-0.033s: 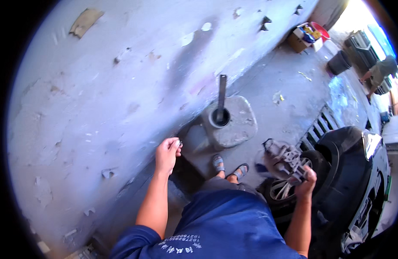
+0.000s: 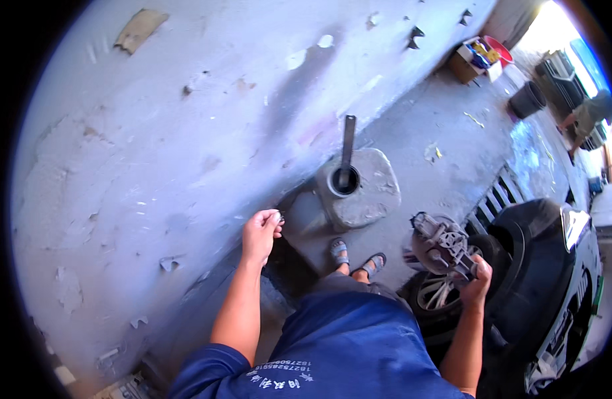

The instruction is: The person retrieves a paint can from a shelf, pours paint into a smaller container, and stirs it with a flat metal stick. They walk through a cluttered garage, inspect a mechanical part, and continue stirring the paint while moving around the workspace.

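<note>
1. The floor (image 2: 412, 136) is grey, stained concrete with a shiny, wet-looking patch (image 2: 524, 143).
2. A bulky grey container (image 2: 376, 199) with a round opening stands on it near the wall (image 2: 206, 153).
3. Two grey sandals (image 2: 340, 253) rest just beside that container.
4. Small yellowish scraps (image 2: 474, 120) lie scattered farther out.
5. Beyond them stand a dark bucket (image 2: 527, 100) and a filled cardboard box (image 2: 464, 66).
6. A slatted grate (image 2: 496, 199) lies at floor level.

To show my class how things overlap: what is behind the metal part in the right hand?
Behind the metal part in the right hand, pieces of a wheel and some floor show. The wheel's section covered by the part and hand cannot be seen.
</note>
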Action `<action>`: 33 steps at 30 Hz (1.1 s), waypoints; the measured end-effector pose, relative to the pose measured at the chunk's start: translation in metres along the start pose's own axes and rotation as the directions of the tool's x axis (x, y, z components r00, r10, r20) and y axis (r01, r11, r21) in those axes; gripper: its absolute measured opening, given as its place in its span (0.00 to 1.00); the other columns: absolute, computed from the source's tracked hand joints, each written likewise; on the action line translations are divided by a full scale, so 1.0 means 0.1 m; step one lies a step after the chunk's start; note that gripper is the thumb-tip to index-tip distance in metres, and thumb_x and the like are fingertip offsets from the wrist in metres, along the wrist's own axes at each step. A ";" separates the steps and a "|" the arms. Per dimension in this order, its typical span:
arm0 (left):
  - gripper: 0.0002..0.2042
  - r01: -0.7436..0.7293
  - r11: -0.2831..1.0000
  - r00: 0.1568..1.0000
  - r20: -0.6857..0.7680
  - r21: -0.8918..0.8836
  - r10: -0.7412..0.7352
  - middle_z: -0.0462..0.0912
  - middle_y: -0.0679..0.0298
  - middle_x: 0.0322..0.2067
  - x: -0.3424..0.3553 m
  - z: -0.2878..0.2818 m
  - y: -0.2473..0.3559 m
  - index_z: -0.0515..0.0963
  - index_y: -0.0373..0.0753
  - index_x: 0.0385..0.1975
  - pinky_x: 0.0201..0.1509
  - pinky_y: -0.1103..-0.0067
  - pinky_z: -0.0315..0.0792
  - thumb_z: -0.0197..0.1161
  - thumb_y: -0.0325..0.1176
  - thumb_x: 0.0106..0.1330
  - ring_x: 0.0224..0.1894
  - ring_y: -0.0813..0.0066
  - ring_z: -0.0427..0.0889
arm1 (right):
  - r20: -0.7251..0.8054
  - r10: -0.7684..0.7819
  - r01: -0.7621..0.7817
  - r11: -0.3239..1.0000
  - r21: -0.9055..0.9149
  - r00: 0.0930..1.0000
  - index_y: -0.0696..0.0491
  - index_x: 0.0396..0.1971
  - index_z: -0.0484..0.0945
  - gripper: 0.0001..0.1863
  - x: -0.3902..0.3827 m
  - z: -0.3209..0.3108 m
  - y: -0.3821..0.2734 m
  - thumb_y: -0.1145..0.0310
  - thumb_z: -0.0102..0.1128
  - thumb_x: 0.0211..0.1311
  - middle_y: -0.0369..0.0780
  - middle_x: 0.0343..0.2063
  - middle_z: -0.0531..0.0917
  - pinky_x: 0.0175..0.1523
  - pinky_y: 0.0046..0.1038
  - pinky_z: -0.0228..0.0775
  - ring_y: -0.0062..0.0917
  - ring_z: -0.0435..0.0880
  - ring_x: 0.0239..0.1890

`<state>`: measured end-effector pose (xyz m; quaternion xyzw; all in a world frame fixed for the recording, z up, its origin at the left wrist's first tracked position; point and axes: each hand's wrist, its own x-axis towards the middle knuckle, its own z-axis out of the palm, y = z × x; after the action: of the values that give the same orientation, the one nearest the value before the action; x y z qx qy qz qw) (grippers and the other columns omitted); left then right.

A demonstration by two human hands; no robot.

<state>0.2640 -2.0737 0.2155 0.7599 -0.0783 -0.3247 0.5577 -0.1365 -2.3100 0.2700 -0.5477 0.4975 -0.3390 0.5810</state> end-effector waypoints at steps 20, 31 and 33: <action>0.11 0.352 0.927 0.933 -0.034 -0.131 -0.359 0.79 0.71 0.29 0.79 -0.32 -1.09 0.79 0.38 0.43 0.28 0.84 0.68 0.61 0.35 0.66 0.27 0.85 0.74 | 0.150 0.146 -0.025 0.793 -0.609 0.978 0.58 0.17 0.66 0.25 -0.06 0.03 0.25 0.52 0.51 0.66 0.32 0.16 0.65 0.27 0.27 0.54 0.17 0.61 0.22; 0.08 0.324 0.915 0.945 0.113 -0.241 -0.305 0.77 0.70 0.25 0.71 -0.49 -1.32 0.77 0.38 0.37 0.26 0.85 0.69 0.61 0.35 0.66 0.23 0.85 0.73 | 0.232 0.314 -0.025 0.640 -0.768 0.921 0.60 0.26 0.78 0.22 0.24 0.13 0.19 0.53 0.57 0.65 0.37 0.19 0.80 0.30 0.26 0.69 0.19 0.76 0.23; 0.08 0.320 0.905 0.945 0.158 -0.281 -0.285 0.76 0.70 0.24 0.74 -0.49 -1.48 0.76 0.38 0.38 0.25 0.84 0.69 0.62 0.35 0.65 0.22 0.84 0.72 | 0.205 0.456 -0.086 0.540 -0.838 0.866 0.58 0.27 0.79 0.21 0.38 0.37 -0.16 0.52 0.60 0.63 0.37 0.19 0.80 0.29 0.26 0.69 0.19 0.76 0.22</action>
<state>0.3140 -2.0159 0.0610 0.6486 0.0597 -0.4581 0.6049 -0.0880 -2.3376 0.2737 -0.7205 0.5463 0.1402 0.4034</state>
